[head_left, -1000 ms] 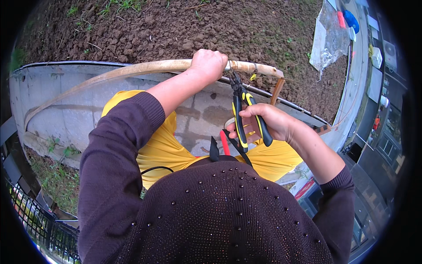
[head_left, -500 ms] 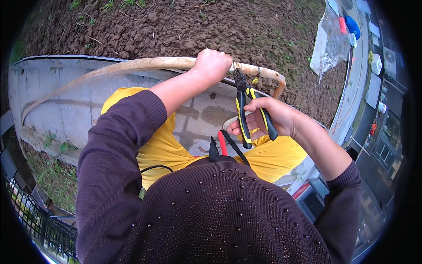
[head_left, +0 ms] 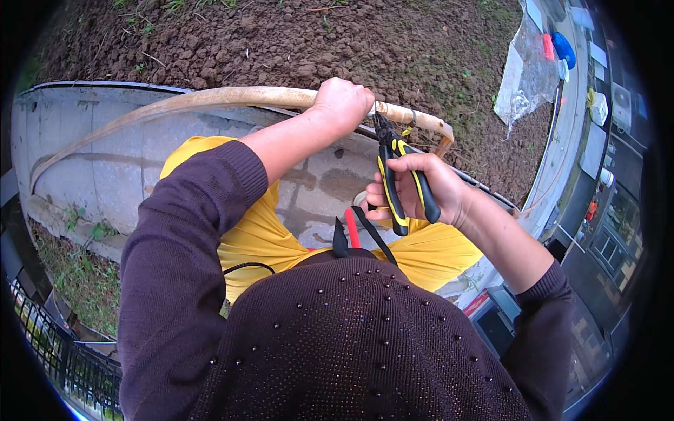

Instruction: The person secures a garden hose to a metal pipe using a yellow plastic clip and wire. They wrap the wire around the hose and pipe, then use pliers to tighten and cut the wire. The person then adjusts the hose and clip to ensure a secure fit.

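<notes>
My left hand (head_left: 341,107) is closed around a long curved pale wooden or bamboo strip (head_left: 184,104), near its right end, where a dark tie and a small yellow piece show. My right hand (head_left: 420,191) holds black-and-yellow pliers (head_left: 390,184) by the handles; their dark jaws touch the strip just right of my left fingers. The fine detail at the jaws is too small to tell. Below the pliers, a red handle (head_left: 352,226) and black straps lie between my legs in yellow trousers (head_left: 442,256).
Bare soil (head_left: 281,42) lies beyond a concrete ledge (head_left: 105,168). At the upper right are a clear plastic sheet (head_left: 523,84) and a blue object (head_left: 563,49). A black fence (head_left: 49,351) stands at lower left, with a strip of weeds beside it.
Both hands and the pliers have shifted slightly rightward since a second ago, and the strip sits a little higher on its left. The pliers' jaws remain at the strip.
</notes>
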The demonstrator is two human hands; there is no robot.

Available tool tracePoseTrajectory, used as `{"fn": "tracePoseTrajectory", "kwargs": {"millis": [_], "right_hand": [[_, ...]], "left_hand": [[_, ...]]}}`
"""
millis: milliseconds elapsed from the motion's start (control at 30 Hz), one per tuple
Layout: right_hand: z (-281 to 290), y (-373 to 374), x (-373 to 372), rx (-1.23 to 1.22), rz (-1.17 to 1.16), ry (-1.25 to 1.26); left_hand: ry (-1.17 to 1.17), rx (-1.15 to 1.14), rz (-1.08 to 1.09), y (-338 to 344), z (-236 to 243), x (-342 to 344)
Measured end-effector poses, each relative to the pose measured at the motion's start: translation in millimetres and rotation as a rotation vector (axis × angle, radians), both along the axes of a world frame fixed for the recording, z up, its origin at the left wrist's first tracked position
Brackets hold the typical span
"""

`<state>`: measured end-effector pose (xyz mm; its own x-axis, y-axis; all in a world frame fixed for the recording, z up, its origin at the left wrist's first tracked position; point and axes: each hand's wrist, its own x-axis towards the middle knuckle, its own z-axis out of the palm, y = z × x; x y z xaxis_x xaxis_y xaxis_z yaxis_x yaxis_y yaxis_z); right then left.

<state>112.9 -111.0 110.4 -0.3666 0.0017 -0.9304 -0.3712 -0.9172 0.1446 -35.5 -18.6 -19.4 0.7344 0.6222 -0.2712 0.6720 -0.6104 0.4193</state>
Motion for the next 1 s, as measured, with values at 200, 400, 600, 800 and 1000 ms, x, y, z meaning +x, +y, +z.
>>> {"fn": "tracePoseTrajectory", "kwargs": {"millis": [200,400,600,800,1000], "right_hand": [[-7.9,-6.8,0.5,-0.006,-0.111,0.073],[-11.3,2.8,17.9,0.027,0.348,-0.131],[-7.9,25.5,23.2,0.086,1.086,-0.315],[-5.0,56.4,12.1,0.197,1.648,-0.323],[10.9,75.5,-9.8,0.44,2.301,-0.509]], "left_hand": [[-0.014,0.004,0.009,-1.7,-5.0,-1.9],[0.038,-0.04,-0.039,-2.4,-4.7,3.2],[0.114,-0.083,-0.089,-10.6,-4.4,4.2],[0.184,-0.111,-0.108,-11.0,-3.1,4.8],[0.157,-0.064,-0.052,-14.0,-15.3,7.0]]}}
